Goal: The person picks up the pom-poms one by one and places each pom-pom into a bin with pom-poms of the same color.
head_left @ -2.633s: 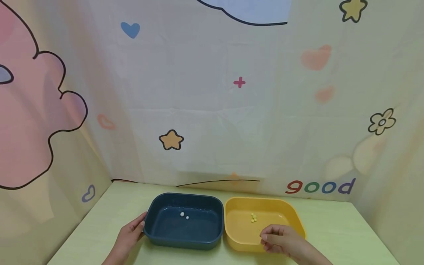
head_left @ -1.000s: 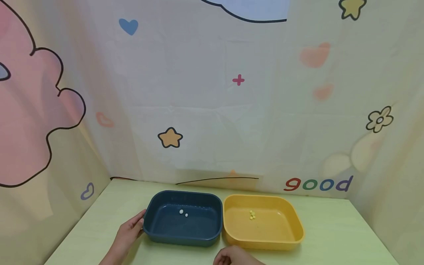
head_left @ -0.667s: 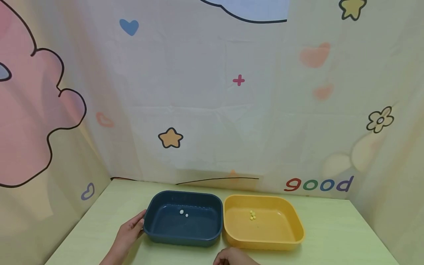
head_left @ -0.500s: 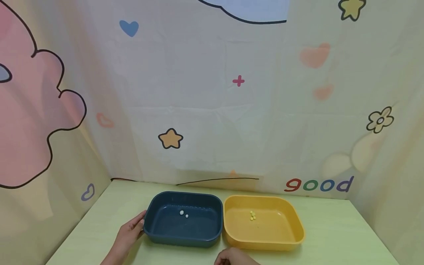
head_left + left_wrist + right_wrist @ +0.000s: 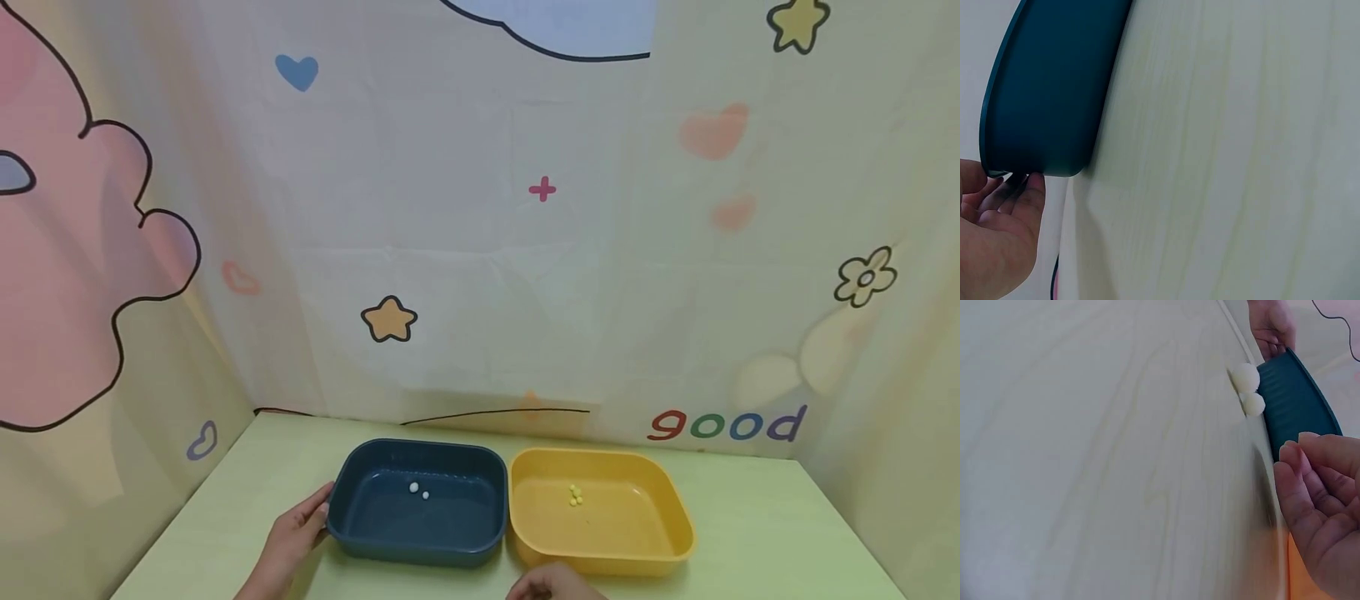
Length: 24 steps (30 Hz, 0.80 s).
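My left hand [image 5: 288, 537] holds the left end of a dark blue plastic basin [image 5: 420, 554]. In the left wrist view its fingers [image 5: 1034, 190] are under the basin's rim. Two small white balls [image 5: 414, 487] lie in this basin. To its right stands a yellow basin [image 5: 600, 562] with several small yellow balls [image 5: 576, 495] inside. My right hand [image 5: 555, 582] is in front of the yellow basin, partly cut off by the frame. In the right wrist view the hand's fingers [image 5: 1297, 494] are loosely curled, with nothing visible between them.
Two pale balls [image 5: 1246, 379], one larger, sit on the table by the blue basin's side in the right wrist view. A patterned curtain [image 5: 480, 250] closes off the back and sides of the pale wood-grain table [image 5: 757, 533].
My right hand has gone from over the yellow basin's front right to the table in front of it, and has lately shifted slightly right. The left hand keeps its hold on the blue basin.
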Tool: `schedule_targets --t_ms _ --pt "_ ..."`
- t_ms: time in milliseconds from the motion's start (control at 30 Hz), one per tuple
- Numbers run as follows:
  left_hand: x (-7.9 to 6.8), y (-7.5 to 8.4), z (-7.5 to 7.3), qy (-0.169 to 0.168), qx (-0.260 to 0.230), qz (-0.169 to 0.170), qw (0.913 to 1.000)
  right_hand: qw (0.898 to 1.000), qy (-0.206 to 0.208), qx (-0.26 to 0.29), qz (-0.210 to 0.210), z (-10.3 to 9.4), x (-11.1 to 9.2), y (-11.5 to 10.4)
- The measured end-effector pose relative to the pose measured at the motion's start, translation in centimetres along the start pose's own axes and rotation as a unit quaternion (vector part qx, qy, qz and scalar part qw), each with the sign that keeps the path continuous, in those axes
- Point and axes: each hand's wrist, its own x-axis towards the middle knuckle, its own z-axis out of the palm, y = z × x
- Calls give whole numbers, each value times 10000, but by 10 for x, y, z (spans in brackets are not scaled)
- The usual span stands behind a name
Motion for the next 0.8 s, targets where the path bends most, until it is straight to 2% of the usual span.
schedule_targets --t_ms 200,367,467,600,667,800 --pt "0 1 0 30 13 -3 10000 9995 111 308 -48 -8 -16 4" --pt "0 -2 0 -24 -52 58 10000 9982 319 310 394 -21 -31 4" --pt "0 -3 0 -30 -117 56 9999 9959 402 258 771 -31 -38 -2" --pt "-1 -4 1 -45 -148 86 9998 9923 643 271 1019 -41 -47 -14" --pt "-1 -3 1 -43 -142 99 9998 9902 834 297 1080 -45 -51 -22" --pt "0 -1 1 -49 -80 128 9999 9904 878 406 987 -60 -57 -36"
